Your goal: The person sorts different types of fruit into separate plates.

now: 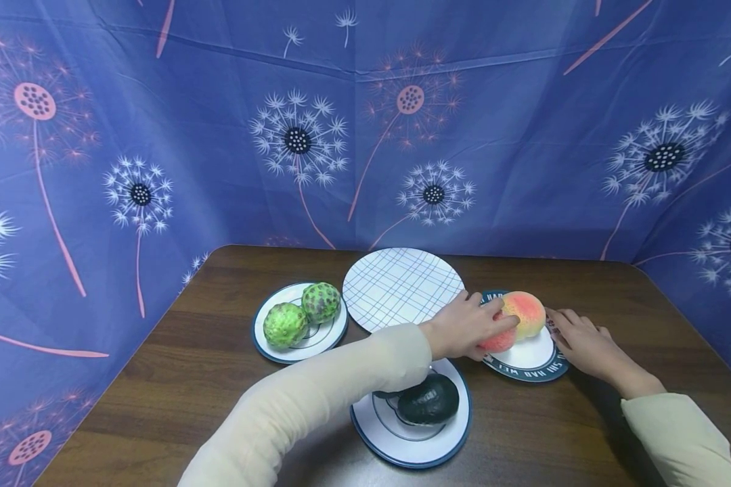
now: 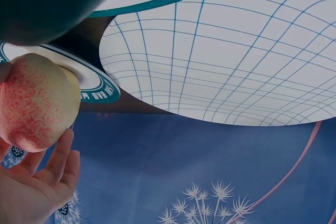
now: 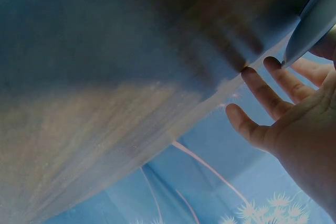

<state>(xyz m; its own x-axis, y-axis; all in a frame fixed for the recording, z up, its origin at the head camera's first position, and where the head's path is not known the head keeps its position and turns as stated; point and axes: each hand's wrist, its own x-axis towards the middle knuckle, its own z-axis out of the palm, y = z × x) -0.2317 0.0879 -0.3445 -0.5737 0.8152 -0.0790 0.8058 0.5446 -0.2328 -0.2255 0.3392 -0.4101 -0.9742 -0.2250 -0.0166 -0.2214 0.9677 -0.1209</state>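
Observation:
My left hand (image 1: 466,328) reaches over to the right-hand plate and grips a red-speckled peach (image 2: 39,103). A second peach (image 1: 526,312), yellow with an orange-pink blush, lies just behind it on the same white plate (image 1: 533,355) with a dark green lettered rim. At that plate's right edge is my right hand (image 1: 591,348), touching the rim. In the right wrist view its fingers (image 3: 265,95) are spread and fairly straight by the plate's edge. The left hand partly covers the held peach in the head view.
On a left plate (image 1: 262,338) lie two bumpy green fruits (image 1: 285,325). A near plate (image 1: 411,453) holds dark avocado-like fruit (image 1: 429,400), partly under the left sleeve. A round white grid-lined plate or mat (image 1: 396,284) lies at the back of the wooden table (image 1: 201,352), before a blue dandelion cloth (image 1: 365,135).

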